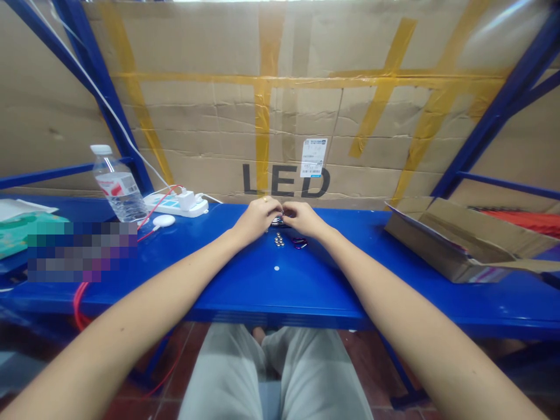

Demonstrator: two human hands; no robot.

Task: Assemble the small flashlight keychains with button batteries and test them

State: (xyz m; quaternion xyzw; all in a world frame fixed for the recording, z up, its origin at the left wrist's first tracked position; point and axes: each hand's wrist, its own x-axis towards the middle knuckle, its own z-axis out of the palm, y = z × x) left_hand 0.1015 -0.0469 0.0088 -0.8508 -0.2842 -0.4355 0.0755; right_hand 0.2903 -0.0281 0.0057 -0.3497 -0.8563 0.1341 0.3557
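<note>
At 12 o'clock, creased cardboard (pixel 196 131) looks matt under glossy yellow tape (pixel 262 122). The blue tabletop (pixel 249 286) shines like smooth painted metal. At 6 o'clock, small beads (pixel 279 240) gleam like polished metal; at 5, a purple piece (pixel 300 243) looks glossy. At 9, the bottle (pixel 126 201) is clear plastic. At 3, the box (pixel 437 251) is matt cardboard.

left hand (pixel 259 219), right hand (pixel 303 219) at shiny piece (pixel 277 221); small round bits (pixel 279 240) near.
</note>
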